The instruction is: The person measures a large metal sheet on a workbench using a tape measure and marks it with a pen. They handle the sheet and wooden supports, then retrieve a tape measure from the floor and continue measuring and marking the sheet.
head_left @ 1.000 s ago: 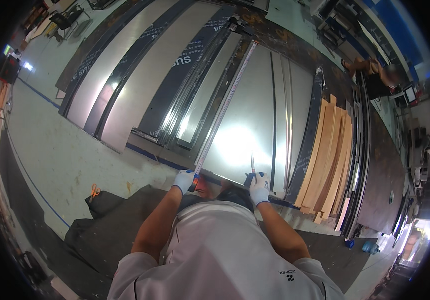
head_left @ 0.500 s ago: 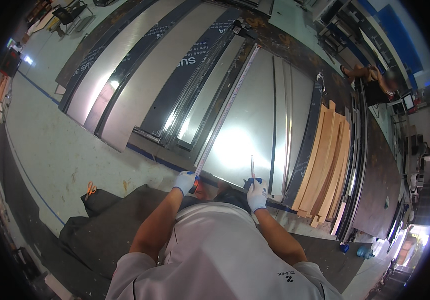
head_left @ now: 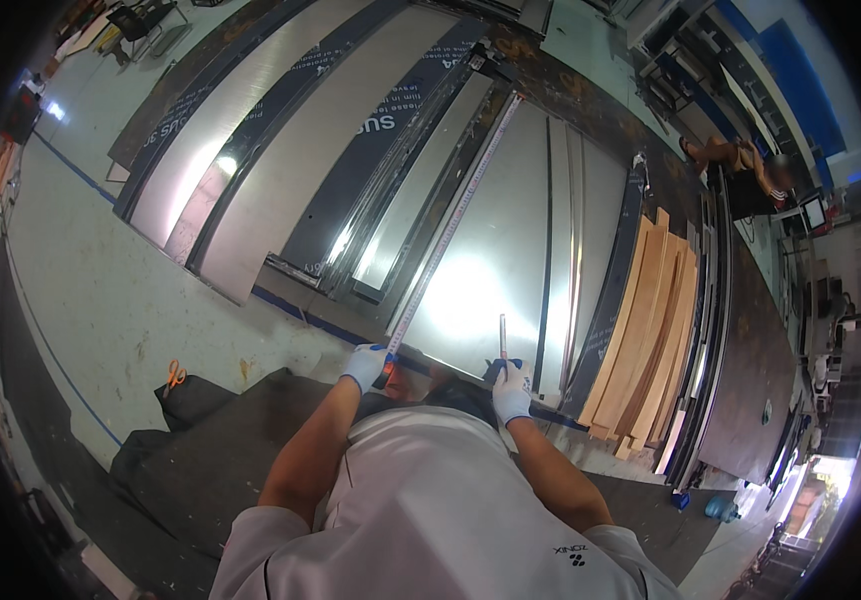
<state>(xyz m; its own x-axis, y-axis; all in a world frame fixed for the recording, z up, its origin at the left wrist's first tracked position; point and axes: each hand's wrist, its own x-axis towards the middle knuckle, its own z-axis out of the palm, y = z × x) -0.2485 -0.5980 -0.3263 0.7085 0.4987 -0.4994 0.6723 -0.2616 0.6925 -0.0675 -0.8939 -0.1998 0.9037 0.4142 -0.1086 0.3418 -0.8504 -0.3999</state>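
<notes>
A large shiny metal sheet [head_left: 510,250] lies on the floor in front of me. A long tape measure [head_left: 450,220] runs along its left edge toward the far end. My left hand [head_left: 366,366], in a white glove, holds the near end of the tape at the sheet's near left corner. My right hand [head_left: 510,388], also gloved, grips a thin metal rod-like tool [head_left: 501,335] that stands on the sheet's near edge.
More metal sheets with dark film [head_left: 280,170] lie to the left. Wooden strips [head_left: 650,320] are stacked at the right, beside a long dark panel [head_left: 750,370]. Orange scissors [head_left: 173,376] lie on the floor near a black mat [head_left: 200,460]. Another person [head_left: 740,160] is at the far right.
The view has shifted slightly. Both hands stay at the sheet's near edge, the right one a touch nearer to the left.
</notes>
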